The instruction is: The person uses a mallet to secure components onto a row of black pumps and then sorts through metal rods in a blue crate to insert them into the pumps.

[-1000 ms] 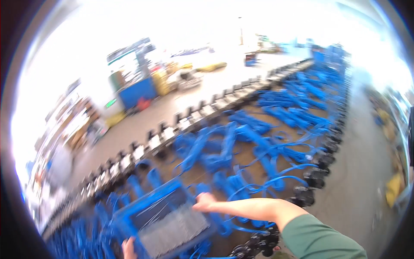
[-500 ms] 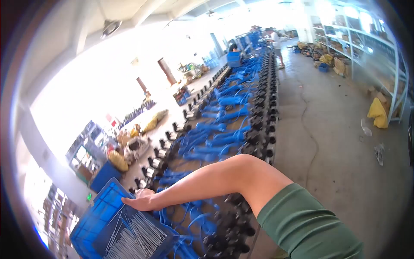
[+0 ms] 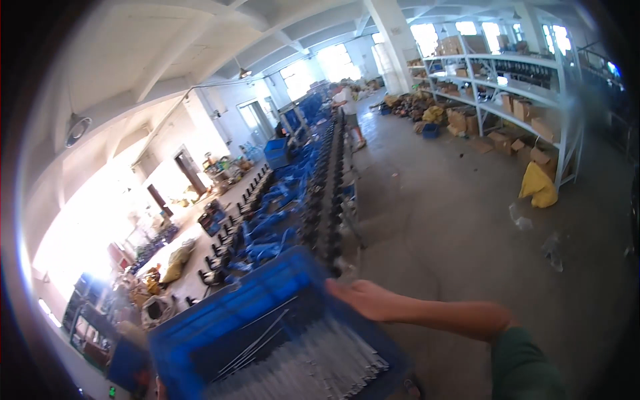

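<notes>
A blue plastic crate (image 3: 200,327) fills the lower middle of the view, tilted, with its open top facing me. Inside lie many thin silvery metal rods (image 3: 313,363), most packed side by side and a few loose across the top. My right hand (image 3: 363,299) grips the crate's far right rim, the forearm coming in from the right in a green sleeve. Only a sliver of my left hand (image 3: 161,388) shows against the crate's left side at the lower edge; its fingers are mostly hidden.
Beyond the crate runs a long workbench row with blue bagged parts (image 3: 273,220) and black fittings (image 3: 323,193). A person (image 3: 348,110) stands at its far right side. White shelving (image 3: 513,110) with cartons lines the right, with a yellow sack (image 3: 539,185) on the floor.
The crate has come up and to the right, nearer to me, with my right hand on its rim. My view has turned, so the bench row now lies farther left.
</notes>
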`<action>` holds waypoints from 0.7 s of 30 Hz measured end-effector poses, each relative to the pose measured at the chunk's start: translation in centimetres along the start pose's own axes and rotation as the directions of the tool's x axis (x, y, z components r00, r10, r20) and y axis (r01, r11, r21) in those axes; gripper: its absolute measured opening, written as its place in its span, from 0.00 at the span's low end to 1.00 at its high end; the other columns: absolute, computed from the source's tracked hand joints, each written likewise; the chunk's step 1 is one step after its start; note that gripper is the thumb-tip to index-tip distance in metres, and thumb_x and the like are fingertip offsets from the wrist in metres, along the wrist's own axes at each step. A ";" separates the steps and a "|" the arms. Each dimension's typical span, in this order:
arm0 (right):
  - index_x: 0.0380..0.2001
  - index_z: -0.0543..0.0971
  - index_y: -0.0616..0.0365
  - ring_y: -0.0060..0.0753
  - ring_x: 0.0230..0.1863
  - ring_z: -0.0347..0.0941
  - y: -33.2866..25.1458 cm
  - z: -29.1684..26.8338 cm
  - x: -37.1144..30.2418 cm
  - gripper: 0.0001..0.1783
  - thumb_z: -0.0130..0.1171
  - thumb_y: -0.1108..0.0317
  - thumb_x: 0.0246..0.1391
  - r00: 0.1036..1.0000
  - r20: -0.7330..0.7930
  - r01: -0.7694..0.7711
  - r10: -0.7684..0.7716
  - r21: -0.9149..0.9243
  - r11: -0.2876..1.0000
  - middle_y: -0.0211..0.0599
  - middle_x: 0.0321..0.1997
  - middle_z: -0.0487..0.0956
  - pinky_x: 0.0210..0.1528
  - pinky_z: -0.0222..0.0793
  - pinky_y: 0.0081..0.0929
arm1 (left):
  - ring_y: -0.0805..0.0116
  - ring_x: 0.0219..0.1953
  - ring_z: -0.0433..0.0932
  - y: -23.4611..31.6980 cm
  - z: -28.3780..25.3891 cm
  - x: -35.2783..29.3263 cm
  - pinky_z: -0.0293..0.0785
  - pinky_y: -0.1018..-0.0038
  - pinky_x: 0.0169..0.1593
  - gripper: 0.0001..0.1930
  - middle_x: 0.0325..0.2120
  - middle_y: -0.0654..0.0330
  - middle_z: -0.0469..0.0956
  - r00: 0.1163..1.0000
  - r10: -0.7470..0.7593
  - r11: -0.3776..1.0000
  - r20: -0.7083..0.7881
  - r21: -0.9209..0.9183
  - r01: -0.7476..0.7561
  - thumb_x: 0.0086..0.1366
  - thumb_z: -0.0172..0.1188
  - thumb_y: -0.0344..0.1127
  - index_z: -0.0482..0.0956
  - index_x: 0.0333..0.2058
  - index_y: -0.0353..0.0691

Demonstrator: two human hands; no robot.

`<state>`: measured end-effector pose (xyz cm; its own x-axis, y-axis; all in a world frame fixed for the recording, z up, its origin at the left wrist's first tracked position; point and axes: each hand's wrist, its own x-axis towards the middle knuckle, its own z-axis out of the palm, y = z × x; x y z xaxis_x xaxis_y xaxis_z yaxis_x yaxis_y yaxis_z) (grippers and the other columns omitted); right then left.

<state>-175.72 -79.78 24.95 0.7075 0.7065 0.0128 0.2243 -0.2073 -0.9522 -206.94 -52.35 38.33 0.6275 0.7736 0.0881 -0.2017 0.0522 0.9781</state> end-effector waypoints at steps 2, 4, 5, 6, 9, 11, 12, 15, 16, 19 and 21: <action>0.29 0.81 0.68 0.32 0.34 0.77 3.1 -9.9 0.3 0.51 0.40 0.21 0.60 0.990 -0.053 -0.132 0.133 0.037 0.991 0.40 0.28 0.81 0.40 0.71 0.39 | 0.62 0.47 0.79 -6.4 5.1 4.3 0.76 0.65 0.52 0.23 0.47 0.56 0.80 0.991 -0.101 0.993 0.084 -0.050 0.106 0.70 0.58 0.48 0.76 0.57 0.39; 0.34 0.83 0.68 0.26 0.38 0.76 5.9 -17.7 0.7 0.48 0.43 0.25 0.62 0.957 -0.190 -0.176 0.218 0.215 0.961 0.36 0.33 0.82 0.44 0.71 0.34 | 0.62 0.49 0.80 -11.2 11.1 9.0 0.76 0.65 0.53 0.23 0.48 0.57 0.81 0.968 -0.181 0.978 0.174 -0.071 0.196 0.70 0.58 0.48 0.76 0.57 0.40; 0.35 0.83 0.68 0.25 0.39 0.76 8.6 -20.9 2.9 0.46 0.44 0.27 0.64 0.944 -0.289 -0.107 0.163 0.200 0.974 0.35 0.34 0.82 0.46 0.71 0.34 | 0.64 0.50 0.79 -13.0 13.8 12.3 0.74 0.69 0.58 0.23 0.49 0.59 0.81 0.965 -0.230 0.973 0.123 0.042 0.226 0.75 0.52 0.51 0.75 0.59 0.43; 0.36 0.83 0.68 0.25 0.40 0.76 11.1 -23.6 4.0 0.45 0.45 0.28 0.65 0.916 -0.381 -0.058 0.122 0.177 0.983 0.34 0.35 0.82 0.47 0.71 0.33 | 0.66 0.49 0.79 -14.9 17.9 15.6 0.74 0.69 0.56 0.23 0.48 0.60 0.81 0.939 -0.232 0.973 0.256 0.044 0.228 0.74 0.52 0.52 0.75 0.58 0.44; 0.38 0.83 0.66 0.23 0.38 0.75 15.3 -33.8 7.2 0.37 0.49 0.35 0.67 0.700 -0.703 -0.122 0.127 0.057 0.991 0.31 0.35 0.82 0.45 0.71 0.30 | 0.71 0.30 0.78 -22.5 33.8 26.1 0.75 0.71 0.39 0.27 0.29 0.63 0.82 0.842 -0.446 0.884 0.304 0.294 0.362 0.71 0.56 0.59 0.83 0.37 0.35; 0.39 0.83 0.64 0.22 0.36 0.76 17.8 -41.2 8.3 0.34 0.49 0.38 0.68 0.647 -0.714 -0.182 0.268 0.197 0.963 0.30 0.35 0.82 0.42 0.71 0.28 | 0.74 0.28 0.78 -27.1 46.0 31.4 0.74 0.73 0.36 0.31 0.28 0.60 0.82 0.749 -0.510 0.859 0.423 0.295 0.418 0.70 0.56 0.61 0.84 0.34 0.32; 0.40 0.83 0.63 0.22 0.35 0.76 19.6 -44.5 10.0 0.33 0.49 0.39 0.68 0.607 -0.740 -0.150 0.288 0.249 0.957 0.29 0.35 0.82 0.41 0.71 0.27 | 0.73 0.27 0.78 -30.4 50.1 34.7 0.75 0.74 0.34 0.32 0.27 0.58 0.83 0.727 -0.517 0.847 0.453 0.396 0.356 0.70 0.56 0.62 0.84 0.33 0.30; 0.38 0.83 0.63 0.21 0.35 0.78 26.8 -53.2 16.0 0.33 0.50 0.39 0.67 0.499 -0.809 -0.146 0.310 0.275 0.950 0.31 0.35 0.83 0.39 0.73 0.25 | 0.73 0.26 0.78 -36.7 63.1 41.9 0.74 0.74 0.33 0.35 0.26 0.56 0.83 0.679 -0.503 0.864 0.535 0.306 0.399 0.70 0.56 0.62 0.84 0.35 0.24; 0.38 0.83 0.64 0.22 0.34 0.78 29.7 -55.0 17.7 0.34 0.51 0.38 0.67 0.467 -0.822 -0.151 0.325 0.287 0.946 0.32 0.34 0.83 0.38 0.74 0.26 | 0.73 0.27 0.79 -39.3 66.4 44.5 0.75 0.75 0.34 0.35 0.27 0.55 0.83 0.652 -0.535 0.845 0.538 0.350 0.405 0.70 0.56 0.62 0.84 0.36 0.23; 0.38 0.83 0.66 0.24 0.32 0.80 32.6 -64.0 26.7 0.36 0.52 0.36 0.65 0.460 -0.817 -0.143 0.348 0.319 0.937 0.35 0.34 0.84 0.36 0.76 0.27 | 0.71 0.30 0.80 -44.7 77.5 52.8 0.77 0.73 0.38 0.35 0.29 0.52 0.84 0.640 -0.521 0.854 0.564 0.344 0.391 0.70 0.56 0.60 0.84 0.40 0.23; 0.37 0.83 0.68 0.29 0.28 0.80 35.6 -69.1 32.5 0.39 0.53 0.33 0.62 0.374 -0.852 -0.186 0.366 0.318 0.930 0.37 0.31 0.84 0.34 0.78 0.28 | 0.69 0.31 0.82 -47.4 84.8 58.9 0.77 0.71 0.40 0.35 0.28 0.52 0.84 0.619 -0.543 0.838 0.568 0.406 0.364 0.71 0.54 0.61 0.85 0.40 0.25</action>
<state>-98.38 -110.93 12.52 0.9180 -0.3877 -0.0839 -0.1359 -0.1086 -0.9848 -96.64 -62.82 13.14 0.9246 0.0919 -0.3697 0.3645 0.0688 0.9287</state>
